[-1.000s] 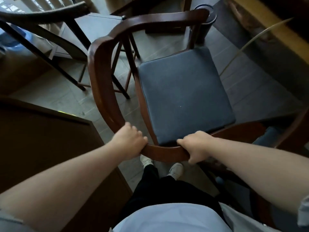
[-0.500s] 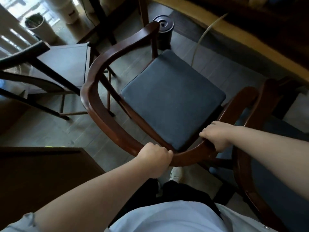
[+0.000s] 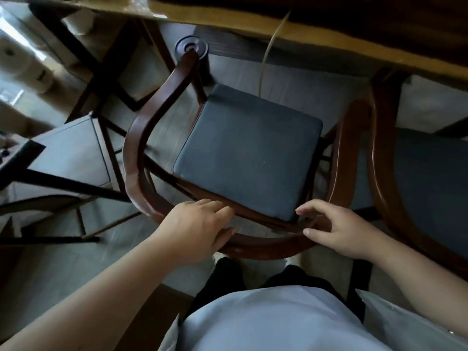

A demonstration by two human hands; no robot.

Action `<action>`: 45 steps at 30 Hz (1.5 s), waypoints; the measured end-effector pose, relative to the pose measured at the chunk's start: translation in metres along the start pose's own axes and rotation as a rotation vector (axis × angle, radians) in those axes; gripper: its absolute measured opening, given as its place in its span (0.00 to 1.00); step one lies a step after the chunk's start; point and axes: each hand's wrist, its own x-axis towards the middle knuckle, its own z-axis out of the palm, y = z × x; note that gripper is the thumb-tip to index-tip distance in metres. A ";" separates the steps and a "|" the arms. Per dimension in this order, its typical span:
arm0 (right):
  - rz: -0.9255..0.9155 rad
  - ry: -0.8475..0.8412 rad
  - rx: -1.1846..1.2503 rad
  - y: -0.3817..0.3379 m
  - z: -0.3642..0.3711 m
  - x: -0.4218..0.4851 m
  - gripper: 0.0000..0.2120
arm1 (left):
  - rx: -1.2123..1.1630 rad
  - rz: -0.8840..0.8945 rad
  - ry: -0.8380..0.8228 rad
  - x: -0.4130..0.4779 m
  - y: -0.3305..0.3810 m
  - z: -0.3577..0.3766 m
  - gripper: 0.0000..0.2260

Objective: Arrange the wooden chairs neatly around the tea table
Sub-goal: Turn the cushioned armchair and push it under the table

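Wooden chair [image 3: 141,158], curved glossy backrest, square dark cushion [image 3: 248,153], both hands' fingers spread loose above it

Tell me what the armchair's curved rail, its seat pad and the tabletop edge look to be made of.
Curved rail: dark reddish-brown wood, probably varnished, since it shows glossy highlights. Seat pad: matte dark blue-grey covering, likely fabric over padding; soft rounded corners, no shine. Tabletop edge: lighter yellowish wood, apparently lacquered, with a bright reflection near its left end.
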 end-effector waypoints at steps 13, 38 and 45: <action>-0.130 0.378 -0.294 -0.034 0.137 0.012 0.24 | 0.115 0.170 -0.396 -0.026 -0.088 0.007 0.23; 0.096 -0.350 -0.682 0.025 -0.013 0.045 0.15 | 0.239 0.005 -0.263 0.028 -0.040 0.034 0.11; -0.072 0.000 -0.538 0.034 0.026 0.019 0.23 | 0.202 0.052 -0.218 0.016 -0.042 0.026 0.12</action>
